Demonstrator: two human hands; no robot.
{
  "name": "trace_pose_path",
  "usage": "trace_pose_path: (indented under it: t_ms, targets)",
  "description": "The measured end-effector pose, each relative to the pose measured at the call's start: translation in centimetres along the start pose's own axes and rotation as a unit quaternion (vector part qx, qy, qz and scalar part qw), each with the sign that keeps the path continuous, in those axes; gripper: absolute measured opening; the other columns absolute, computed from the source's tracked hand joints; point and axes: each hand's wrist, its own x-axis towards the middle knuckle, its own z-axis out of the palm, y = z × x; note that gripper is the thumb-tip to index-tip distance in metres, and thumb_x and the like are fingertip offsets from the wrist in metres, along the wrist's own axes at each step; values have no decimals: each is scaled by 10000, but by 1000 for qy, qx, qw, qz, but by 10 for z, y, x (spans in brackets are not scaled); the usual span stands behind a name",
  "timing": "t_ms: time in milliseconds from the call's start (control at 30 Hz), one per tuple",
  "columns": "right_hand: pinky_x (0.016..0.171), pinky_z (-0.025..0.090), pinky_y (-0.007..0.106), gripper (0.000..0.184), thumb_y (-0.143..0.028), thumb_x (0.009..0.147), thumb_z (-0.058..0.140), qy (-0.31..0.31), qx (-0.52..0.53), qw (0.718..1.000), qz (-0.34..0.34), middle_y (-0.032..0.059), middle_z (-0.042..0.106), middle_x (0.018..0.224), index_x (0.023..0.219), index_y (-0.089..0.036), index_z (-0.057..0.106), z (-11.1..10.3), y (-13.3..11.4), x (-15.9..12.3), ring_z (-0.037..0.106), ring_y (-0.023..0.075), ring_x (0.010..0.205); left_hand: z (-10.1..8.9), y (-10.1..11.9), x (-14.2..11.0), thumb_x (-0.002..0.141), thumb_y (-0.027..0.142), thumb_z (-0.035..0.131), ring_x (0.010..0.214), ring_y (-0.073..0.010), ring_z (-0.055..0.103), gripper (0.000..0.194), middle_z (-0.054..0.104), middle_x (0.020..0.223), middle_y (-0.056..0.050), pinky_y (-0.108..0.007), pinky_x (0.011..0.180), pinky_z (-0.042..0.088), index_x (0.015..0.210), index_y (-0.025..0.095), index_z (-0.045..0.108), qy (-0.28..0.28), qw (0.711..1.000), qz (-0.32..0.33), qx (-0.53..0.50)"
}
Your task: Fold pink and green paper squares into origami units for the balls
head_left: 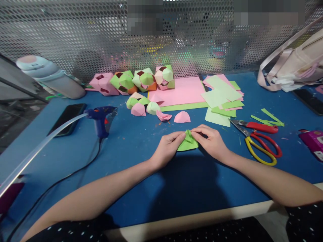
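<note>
A bright green sheet of folded paper (188, 143) is pinched between both my hands over the middle of the blue table. My left hand (167, 148) grips its left edge with thumb and fingers. At the opposite edge, my right hand (211, 141) holds it the same way. Creases rise to a small peak at the paper's top. Just beyond lie a pink folded paper piece (182, 117) and a curled pink piece (164, 116), with several more folded pieces (138, 109) in pink and green to their left.
Scissors (261, 144) with red and yellow handles lie at right beside a red-handled cutter (262, 127) and green strips (267, 117). Paper sheets (219, 90) and several paper balls (103, 84) line the back. A blue glue gun (101, 121), phone (68, 117) and bottle (58, 80) occupy the left.
</note>
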Motion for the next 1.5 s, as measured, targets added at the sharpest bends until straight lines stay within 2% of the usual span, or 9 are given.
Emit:
trace_pose_path:
  t_ms: [233, 433, 867, 1500]
  targets:
    - [647, 460, 248, 102, -255, 849, 608, -1, 19, 999, 49, 18, 642, 819, 842, -188, 685, -1, -3, 2, 596, 131, 744, -1, 0, 1, 892, 434, 504, 900, -196, 632, 368, 720, 932, -37, -264, 801, 485, 1030, 170, 720, -16, 1000, -3, 15]
    - [670, 478, 254, 149, -271, 875, 572, -22, 34, 998, 41, 31, 651, 884, 911, -207, 701, -2, -2, 2, 612, 143, 805, -2, -1, 0, 900, 426, 490, 891, -189, 628, 358, 718, 943, -26, -258, 804, 481, 1046, 187, 713, -33, 998, 14, 44]
    - [621, 445, 235, 104, -223, 847, 584, -21, 18, 998, 50, 13, 618, 788, 795, -182, 664, -1, -5, 2, 574, 120, 720, -3, 0, 0, 900, 395, 487, 836, -172, 626, 328, 714, 903, -27, -234, 751, 470, 994, 170, 707, -43, 995, 37, 86]
    - [646, 453, 249, 109, -179, 837, 581, -17, 20, 1000, -9, 2, 600, 749, 759, -188, 656, 0, -5, -1, 553, 114, 690, -4, 2, 1, 901, 394, 484, 783, -160, 609, 324, 690, 826, -26, -230, 718, 469, 877, 153, 699, -35, 996, 40, 78]
